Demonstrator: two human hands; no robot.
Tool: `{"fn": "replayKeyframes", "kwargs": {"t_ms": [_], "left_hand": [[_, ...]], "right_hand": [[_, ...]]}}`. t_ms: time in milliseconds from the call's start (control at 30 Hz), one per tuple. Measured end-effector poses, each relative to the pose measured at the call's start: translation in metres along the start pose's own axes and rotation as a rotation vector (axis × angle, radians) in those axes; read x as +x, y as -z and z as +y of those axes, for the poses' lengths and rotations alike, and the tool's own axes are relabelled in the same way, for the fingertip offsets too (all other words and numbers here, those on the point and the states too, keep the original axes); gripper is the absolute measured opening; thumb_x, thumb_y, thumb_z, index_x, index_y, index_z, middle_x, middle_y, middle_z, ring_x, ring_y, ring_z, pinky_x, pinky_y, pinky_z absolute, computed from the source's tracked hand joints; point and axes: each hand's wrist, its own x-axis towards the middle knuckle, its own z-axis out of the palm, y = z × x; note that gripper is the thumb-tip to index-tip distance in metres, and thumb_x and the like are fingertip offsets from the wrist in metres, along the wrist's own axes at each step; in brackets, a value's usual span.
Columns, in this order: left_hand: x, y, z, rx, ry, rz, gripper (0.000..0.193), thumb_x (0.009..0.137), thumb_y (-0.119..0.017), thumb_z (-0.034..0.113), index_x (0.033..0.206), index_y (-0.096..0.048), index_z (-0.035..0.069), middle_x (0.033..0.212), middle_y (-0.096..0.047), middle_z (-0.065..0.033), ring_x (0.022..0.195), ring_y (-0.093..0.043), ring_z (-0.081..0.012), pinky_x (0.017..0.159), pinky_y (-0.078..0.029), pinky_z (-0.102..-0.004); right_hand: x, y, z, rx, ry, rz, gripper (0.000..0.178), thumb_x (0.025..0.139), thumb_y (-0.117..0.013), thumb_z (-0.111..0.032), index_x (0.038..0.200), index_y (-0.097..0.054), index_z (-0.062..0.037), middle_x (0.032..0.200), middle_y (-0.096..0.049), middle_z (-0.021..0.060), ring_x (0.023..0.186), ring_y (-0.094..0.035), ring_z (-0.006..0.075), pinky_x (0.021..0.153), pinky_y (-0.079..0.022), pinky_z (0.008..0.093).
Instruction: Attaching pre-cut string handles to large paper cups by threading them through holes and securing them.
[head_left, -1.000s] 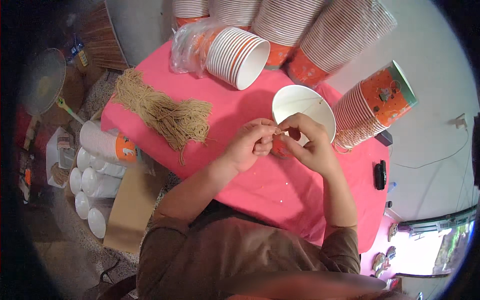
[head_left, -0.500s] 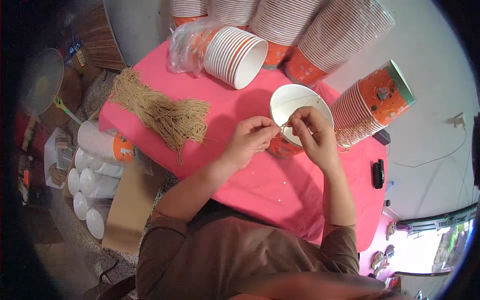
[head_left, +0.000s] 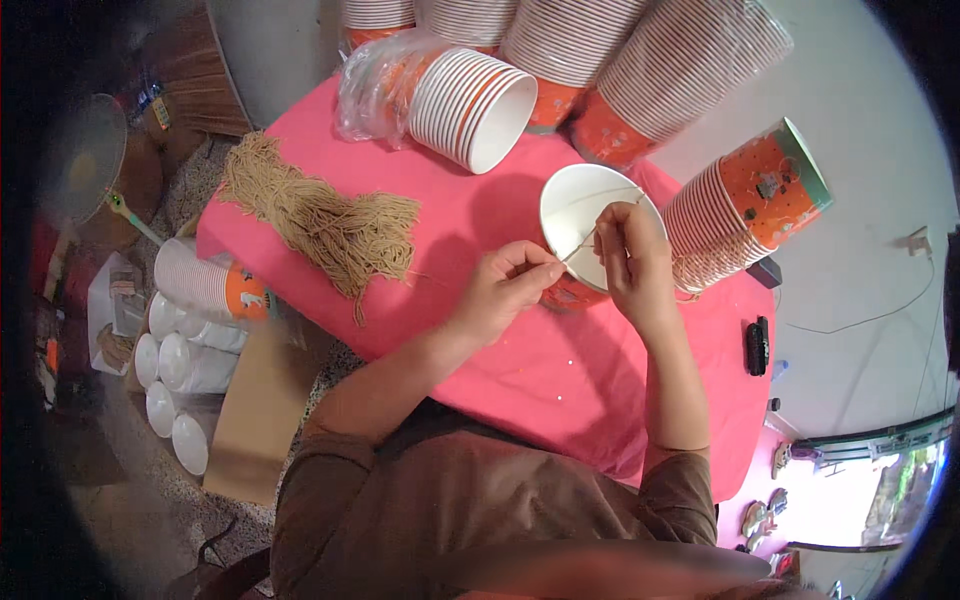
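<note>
A white-lined paper bucket with an orange outside stands upright on the pink-covered table. A thin tan cord crosses its near rim, and another stretch spans the opening to the far right rim. At the near left rim my left hand pinches the cord between thumb and forefinger. Over the opening, my right hand pinches the same cord with closed fingers, a short taut length running between the hands. A bundle of tan cords lies to the left.
Nested paper buckets lean at the right, and a plastic-wrapped stack lies at the back. Taller stacks stand behind. A black object lies near the right edge. On the floor at left, a cardboard box holds white wrapped stacks.
My hands have drawn slightly apart: the left moved a little down, the right a little up and right. The cord between them is now stretched straight.
</note>
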Motion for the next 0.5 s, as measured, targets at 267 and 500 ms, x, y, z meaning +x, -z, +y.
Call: {"fn": "replayKeyframes", "kwargs": {"t_ms": [267, 500], "left_hand": [[-0.011, 0.005, 0.006, 0.054, -0.033, 0.055, 0.009, 0.093, -0.061, 0.011, 0.1, -0.063, 0.005, 0.075, -0.053, 0.006, 0.062, -0.045, -0.0023, 0.054, -0.036, -0.0182], [0.002, -0.013, 0.034, 0.816, -0.62, 0.103, 0.014, 0.079, -0.072, 0.005, 0.091, -0.066, 0.002, 0.083, -0.06, -0.0064, 0.074, -0.061, -0.017, 0.065, -0.048, -0.0271]], "right_hand": [[-0.011, 0.005, -0.011, 0.199, -0.07, -0.065, 0.005, 0.091, -0.056, 0.001, 0.096, -0.054, 0.0005, 0.075, -0.059, 0.0107, 0.065, -0.06, 0.0184, 0.059, -0.048, 0.03], [-0.011, 0.005, -0.014, 0.13, 0.004, -0.069, 0.005, 0.091, -0.058, -0.001, 0.095, -0.055, 0.0007, 0.077, -0.06, 0.0105, 0.068, -0.061, 0.0191, 0.061, -0.048, 0.0305]]}}
